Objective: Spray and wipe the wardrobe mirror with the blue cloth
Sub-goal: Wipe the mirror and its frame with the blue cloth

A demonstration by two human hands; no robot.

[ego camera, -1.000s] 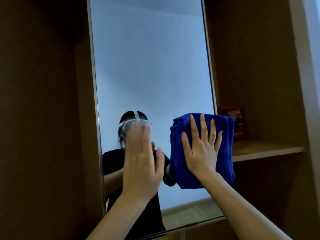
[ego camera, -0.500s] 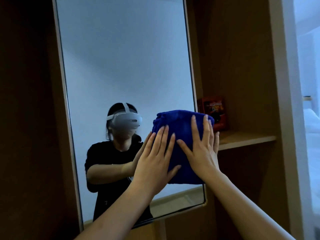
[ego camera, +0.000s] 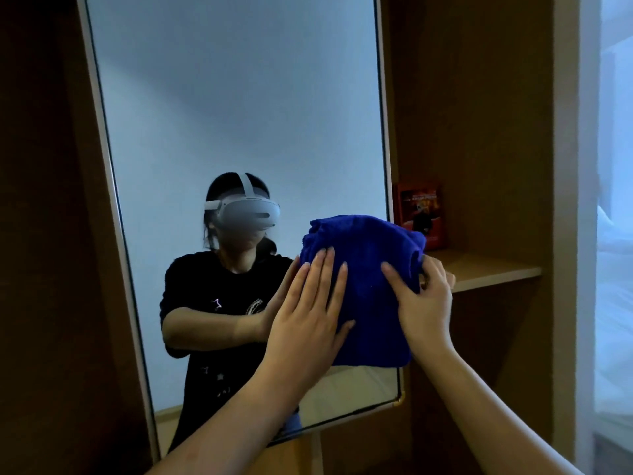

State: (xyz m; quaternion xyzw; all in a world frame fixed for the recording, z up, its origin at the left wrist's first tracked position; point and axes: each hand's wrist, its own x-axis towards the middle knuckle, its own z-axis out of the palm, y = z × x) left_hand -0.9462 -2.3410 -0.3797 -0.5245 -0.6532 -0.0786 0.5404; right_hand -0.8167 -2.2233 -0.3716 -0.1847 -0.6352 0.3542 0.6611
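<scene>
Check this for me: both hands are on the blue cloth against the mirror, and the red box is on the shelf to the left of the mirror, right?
Not quite. The red box stands on the shelf to the right of the mirror, not the left, as the head view shows. The rest holds: the left hand and the right hand are both on the blue cloth against the mirror.

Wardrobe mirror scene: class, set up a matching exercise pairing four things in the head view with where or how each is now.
Things:
1. blue cloth
2. left hand
3. right hand
4. red box

States:
A. standing on the wooden shelf
B. flat, fingers straight on the cloth
C. held against the mirror's lower right corner
D. gripping the cloth's right edge

Pairs: 1-C, 2-B, 3-D, 4-A
</scene>
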